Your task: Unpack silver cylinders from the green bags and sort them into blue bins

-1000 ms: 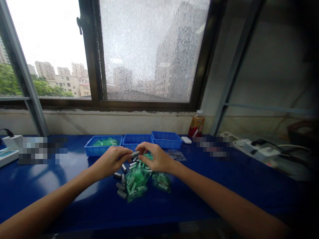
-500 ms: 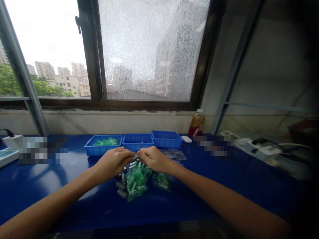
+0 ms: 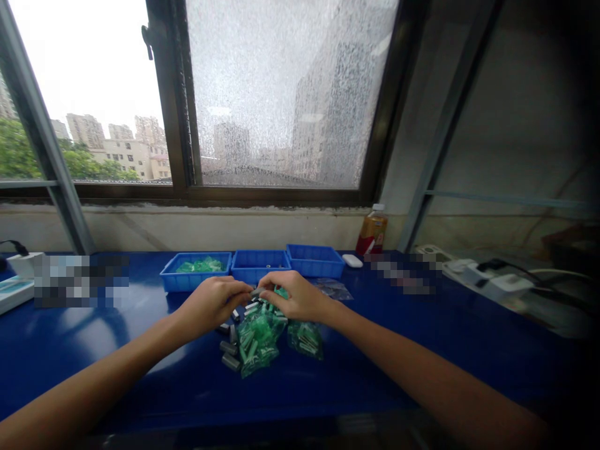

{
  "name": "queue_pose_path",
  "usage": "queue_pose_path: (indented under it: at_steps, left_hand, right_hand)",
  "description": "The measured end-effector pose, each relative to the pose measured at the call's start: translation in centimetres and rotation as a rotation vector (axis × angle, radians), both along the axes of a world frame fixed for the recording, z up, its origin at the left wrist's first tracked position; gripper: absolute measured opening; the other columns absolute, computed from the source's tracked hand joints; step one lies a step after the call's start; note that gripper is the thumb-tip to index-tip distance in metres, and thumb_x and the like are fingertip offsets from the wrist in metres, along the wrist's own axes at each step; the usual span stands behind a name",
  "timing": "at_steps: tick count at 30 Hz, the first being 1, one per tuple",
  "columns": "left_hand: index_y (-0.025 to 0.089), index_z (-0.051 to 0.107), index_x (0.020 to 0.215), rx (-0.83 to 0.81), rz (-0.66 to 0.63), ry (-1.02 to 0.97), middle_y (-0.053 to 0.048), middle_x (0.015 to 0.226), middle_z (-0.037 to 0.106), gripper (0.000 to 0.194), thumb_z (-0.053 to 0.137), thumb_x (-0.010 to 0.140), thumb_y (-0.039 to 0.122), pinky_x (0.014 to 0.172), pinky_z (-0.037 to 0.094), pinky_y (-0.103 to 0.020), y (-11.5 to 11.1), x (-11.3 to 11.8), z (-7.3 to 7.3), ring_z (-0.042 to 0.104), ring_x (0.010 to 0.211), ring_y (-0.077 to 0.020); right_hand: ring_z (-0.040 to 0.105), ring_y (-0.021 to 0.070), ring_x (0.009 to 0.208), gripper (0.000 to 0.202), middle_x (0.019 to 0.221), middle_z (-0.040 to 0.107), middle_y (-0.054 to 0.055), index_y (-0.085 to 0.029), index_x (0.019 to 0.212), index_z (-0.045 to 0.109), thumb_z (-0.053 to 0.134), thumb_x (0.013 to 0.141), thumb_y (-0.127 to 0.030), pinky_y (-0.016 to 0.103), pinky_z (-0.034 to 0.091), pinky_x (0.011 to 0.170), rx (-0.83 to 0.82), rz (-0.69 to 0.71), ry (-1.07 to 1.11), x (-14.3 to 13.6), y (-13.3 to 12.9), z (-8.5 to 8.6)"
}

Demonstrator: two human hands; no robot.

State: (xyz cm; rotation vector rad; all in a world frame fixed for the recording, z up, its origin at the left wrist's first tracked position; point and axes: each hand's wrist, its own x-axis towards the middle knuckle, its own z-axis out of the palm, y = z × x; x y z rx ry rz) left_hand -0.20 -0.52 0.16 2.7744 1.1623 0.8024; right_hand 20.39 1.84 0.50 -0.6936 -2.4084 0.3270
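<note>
My left hand (image 3: pixel 210 306) and my right hand (image 3: pixel 294 296) meet above a heap of parts, each closed in a pinch. Between their fingertips is a small grey metal piece (image 3: pixel 256 292), its far details too small to make out. Just below lies a green plastic bag (image 3: pixel 263 334) with several pale, rod-like pieces in and around its mouth. A second green bag (image 3: pixel 304 340) with similar pieces rests to its right. Loose grey metal cylinders (image 3: pixel 230 362) lie on the blue table at the heap's left side.
Behind my hands stand a left blue bin (image 3: pixel 197 279) holding green plastic, a middle blue bin (image 3: pixel 260 274) with small bits, and a right blue bin (image 3: pixel 315 269). Clear plastic bags (image 3: pixel 335 289), a white case (image 3: pixel 352 261), a bottle (image 3: pixel 372 232) and a power strip (image 3: pixel 497 284) are rightward.
My right hand has shifted slightly and its fingers have changed their bend around the grey piece. My left hand stays almost where it was. The view has moved a little.
</note>
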Motion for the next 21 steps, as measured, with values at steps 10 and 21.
queue_pose_path:
  at_steps: [10, 21]
  left_hand:
    - [0.017, 0.065, 0.092, 0.071, -0.004, -0.003, -0.004, 0.075, 0.065, 0.023, 0.043, 0.088, 0.023, 0.064, 0.042, -0.022, 0.01, -0.05, 0.03, 0.059, 0.069, -0.0138]
    - [0.018, 0.063, 0.097, 0.083, 0.008, 0.041, -0.004, 0.078, 0.065, 0.022, 0.044, 0.087, 0.024, 0.065, 0.043, -0.023, -0.08, 0.11, 0.01, 0.059, 0.072, -0.0152]
  right_hand:
    - [0.053, 0.0108, 0.064, 0.020, 0.070, 0.058, -0.001, -0.015, 0.096, 0.054, 0.054, 0.081, -0.029, 0.021, 0.040, 0.060, -0.085, 0.036, 0.050, 0.07, -0.14, 0.24]
    - [0.049, 0.0094, 0.055, 0.024, 0.061, 0.056, 0.000, -0.014, 0.078, 0.059, 0.043, 0.087, -0.028, 0.020, 0.036, 0.054, -0.052, -0.003, -0.033, -0.24, -0.39, 0.17]
